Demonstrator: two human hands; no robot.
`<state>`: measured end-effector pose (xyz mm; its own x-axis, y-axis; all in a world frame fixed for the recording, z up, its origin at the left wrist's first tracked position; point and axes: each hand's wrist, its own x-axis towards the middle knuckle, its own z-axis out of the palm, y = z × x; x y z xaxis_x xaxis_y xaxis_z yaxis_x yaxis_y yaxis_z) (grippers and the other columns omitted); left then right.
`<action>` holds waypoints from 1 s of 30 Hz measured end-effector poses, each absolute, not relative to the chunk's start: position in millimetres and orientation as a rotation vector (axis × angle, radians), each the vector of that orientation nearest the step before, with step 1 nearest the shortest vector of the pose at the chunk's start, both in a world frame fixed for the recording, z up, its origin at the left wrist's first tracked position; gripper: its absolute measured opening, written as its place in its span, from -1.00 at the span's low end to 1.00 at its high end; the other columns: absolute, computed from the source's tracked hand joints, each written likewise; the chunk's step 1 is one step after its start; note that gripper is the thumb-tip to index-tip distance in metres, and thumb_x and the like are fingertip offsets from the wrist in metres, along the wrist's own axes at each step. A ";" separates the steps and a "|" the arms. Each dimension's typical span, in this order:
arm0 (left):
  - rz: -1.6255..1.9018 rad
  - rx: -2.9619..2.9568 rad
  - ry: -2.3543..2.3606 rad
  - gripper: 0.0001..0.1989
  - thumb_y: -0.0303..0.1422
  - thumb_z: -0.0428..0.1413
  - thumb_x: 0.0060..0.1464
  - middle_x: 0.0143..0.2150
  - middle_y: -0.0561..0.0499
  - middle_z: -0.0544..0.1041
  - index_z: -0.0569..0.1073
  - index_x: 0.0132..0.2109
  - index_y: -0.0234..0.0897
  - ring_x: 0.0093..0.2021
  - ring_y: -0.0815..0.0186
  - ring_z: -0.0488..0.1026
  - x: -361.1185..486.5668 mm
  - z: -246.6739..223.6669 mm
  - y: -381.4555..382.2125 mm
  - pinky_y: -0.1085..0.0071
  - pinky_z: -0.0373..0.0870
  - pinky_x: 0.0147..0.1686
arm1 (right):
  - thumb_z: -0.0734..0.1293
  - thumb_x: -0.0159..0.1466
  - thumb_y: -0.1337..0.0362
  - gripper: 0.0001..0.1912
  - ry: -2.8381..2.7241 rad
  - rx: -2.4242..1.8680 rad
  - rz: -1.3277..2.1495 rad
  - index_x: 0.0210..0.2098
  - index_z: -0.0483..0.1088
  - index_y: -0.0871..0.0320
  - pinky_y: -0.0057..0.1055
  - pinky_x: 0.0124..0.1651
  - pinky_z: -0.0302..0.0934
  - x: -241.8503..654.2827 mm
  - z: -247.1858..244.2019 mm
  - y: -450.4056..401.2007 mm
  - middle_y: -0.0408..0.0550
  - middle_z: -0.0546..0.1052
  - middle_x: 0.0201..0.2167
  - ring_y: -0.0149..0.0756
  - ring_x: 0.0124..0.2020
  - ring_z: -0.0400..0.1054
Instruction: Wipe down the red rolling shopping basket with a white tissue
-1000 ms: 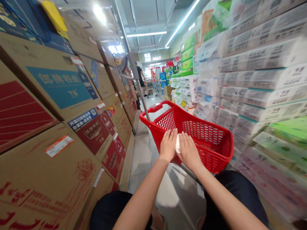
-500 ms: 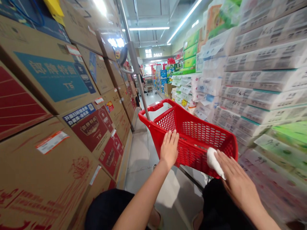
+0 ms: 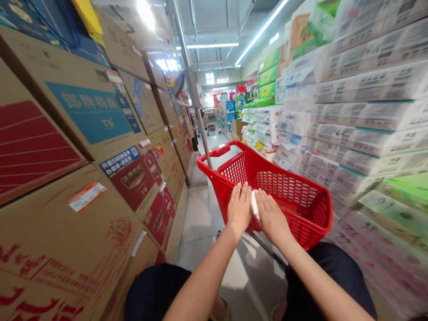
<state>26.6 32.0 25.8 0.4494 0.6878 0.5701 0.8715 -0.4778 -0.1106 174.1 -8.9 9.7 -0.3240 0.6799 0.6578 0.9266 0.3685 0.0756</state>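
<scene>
A red plastic shopping trolley basket [image 3: 284, 178] with perforated walls stands in front of me, its long side towards me. My left hand [image 3: 239, 207] lies with outstretched fingers on the near side wall, just below the rim. Right beside it, my right hand [image 3: 271, 218] presses a folded white cloth [image 3: 255, 204] to the same wall. Much of the cloth is hidden under the right palm and fingers. At the basket's left end, a tall metal pole [image 3: 195, 89] rises past the red handle [image 3: 219, 150].
Stacked cardboard cartons [image 3: 88, 111] line the left side closely. On the right, wrapped tissue packs [image 3: 364, 98] form a high stack near the basket. The tiled floor [image 3: 195, 218] runs down the aisle between them. My knees [image 3: 157, 290] flank the near side of the basket.
My right hand has slid the white cloth leftward along the near wall, from the right end to beside my left hand. The left hand stays on the wall.
</scene>
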 end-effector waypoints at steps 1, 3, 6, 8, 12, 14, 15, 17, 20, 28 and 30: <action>-0.639 -2.326 -1.311 -0.31 -0.54 0.05 0.14 0.51 -0.17 0.12 0.20 0.43 -0.39 0.51 0.04 0.04 23.2 26.1 34.1 0.05 0.01 0.48 | 0.14 0.32 0.52 -0.09 -2.131 -1.358 -0.612 0.52 -0.45 0.33 0.02 0.42 0.13 181.5 7.7 -11.8 0.35 0.18 0.43 0.02 0.46 0.07; -0.633 -2.345 -1.302 -0.24 -0.55 0.07 0.09 0.53 -0.18 0.08 0.17 0.44 -0.39 0.52 0.05 0.01 17.7 26.2 37.1 0.04 -0.02 0.49 | 0.13 0.30 0.54 -0.07 -2.173 -1.333 -0.600 0.53 -0.44 0.24 0.00 0.41 0.16 200.7 2.7 -23.9 0.27 0.16 0.45 -0.04 0.46 0.07; -0.662 -2.360 -1.312 -0.21 -0.54 0.09 0.06 0.53 -0.19 0.06 0.14 0.45 -0.40 0.53 0.03 -0.04 15.9 24.6 38.6 0.02 -0.05 0.50 | 0.14 0.29 0.54 -0.07 -2.175 -1.368 -0.580 0.54 -0.36 0.18 0.01 0.41 0.17 226.4 -3.1 -46.2 0.21 0.15 0.46 -0.04 0.45 0.11; -0.693 -2.361 -1.330 -0.20 -0.52 0.10 0.05 0.53 -0.20 0.06 0.14 0.45 -0.42 0.54 0.01 -0.07 19.3 23.5 37.8 0.00 -0.05 0.50 | 0.16 0.28 0.54 -0.09 -2.155 -1.398 -0.579 0.54 -0.30 0.19 0.01 0.41 0.15 232.8 -3.7 -53.1 0.21 0.17 0.46 -0.03 0.43 0.13; -0.716 -2.364 -1.358 -0.17 -0.53 0.11 0.01 0.53 -0.21 0.07 0.13 0.45 -0.44 0.54 -0.03 -0.10 29.0 23.0 36.3 -0.03 -0.03 0.49 | 0.20 0.28 0.49 -0.14 -2.138 -1.429 -0.540 0.52 -0.15 0.28 0.02 0.41 0.15 214.2 4.6 -32.5 0.27 0.23 0.42 0.02 0.41 0.16; -0.706 -2.357 -1.357 -0.20 -0.54 0.09 0.04 0.53 -0.21 0.07 0.14 0.44 -0.44 0.54 0.00 -0.08 30.7 23.5 37.5 0.00 -0.04 0.49 | 0.23 0.28 0.46 -0.19 -2.156 -1.418 -0.477 0.49 -0.03 0.31 0.01 0.41 0.16 197.8 11.9 -12.7 0.27 0.26 0.40 0.01 0.41 0.18; -0.698 -2.354 -1.352 -0.22 -0.55 0.07 0.07 0.53 -0.20 0.07 0.14 0.44 -0.44 0.54 0.02 -0.07 30.0 23.8 38.8 0.02 -0.04 0.49 | 0.24 0.28 0.44 -0.22 -2.163 -1.407 -0.444 0.47 0.02 0.32 0.00 0.41 0.16 190.8 15.4 -3.8 0.27 0.28 0.39 0.00 0.40 0.19; -0.677 -2.354 -1.338 -0.25 -0.55 0.05 0.11 0.53 -0.19 0.06 0.14 0.45 -0.42 0.53 0.05 -0.05 25.3 24.2 42.4 0.04 -0.06 0.50 | 0.24 0.29 0.42 -0.28 -2.174 -1.378 -0.395 0.44 0.11 0.32 -0.03 0.41 0.16 183.0 20.6 7.6 0.25 0.30 0.38 -0.04 0.39 0.21; -0.632 -2.368 -1.307 -0.22 -0.55 0.05 0.09 0.54 -0.16 0.04 0.12 0.46 -0.38 0.53 0.10 -0.05 12.1 25.6 50.1 0.05 -0.11 0.50 | 0.22 0.27 0.48 -0.29 -2.181 -1.343 -0.364 0.42 0.16 0.26 -0.08 0.40 0.19 191.9 20.5 3.9 0.19 0.32 0.38 -0.10 0.37 0.26; -0.554 -2.358 -1.461 -0.20 -0.48 0.05 0.10 0.54 -0.20 0.00 0.06 0.48 -0.49 0.55 0.12 -0.09 12.9 30.9 54.5 0.08 -0.26 0.53 | 0.24 0.31 0.44 -0.27 -2.166 -1.377 -0.351 0.45 0.09 0.11 -0.11 0.36 0.26 250.0 1.1 -47.5 0.09 0.33 0.38 -0.12 0.34 0.30; -0.529 -2.399 -1.434 -0.20 -0.45 0.05 0.12 0.54 -0.25 0.01 0.05 0.47 -0.54 0.55 0.10 -0.12 30.1 26.8 42.4 0.04 -0.31 0.53 | 0.24 0.30 0.46 -0.28 -2.152 -1.408 -0.378 0.44 0.12 0.15 -0.11 0.36 0.26 245.5 -0.2 -44.9 0.13 0.35 0.36 -0.10 0.32 0.32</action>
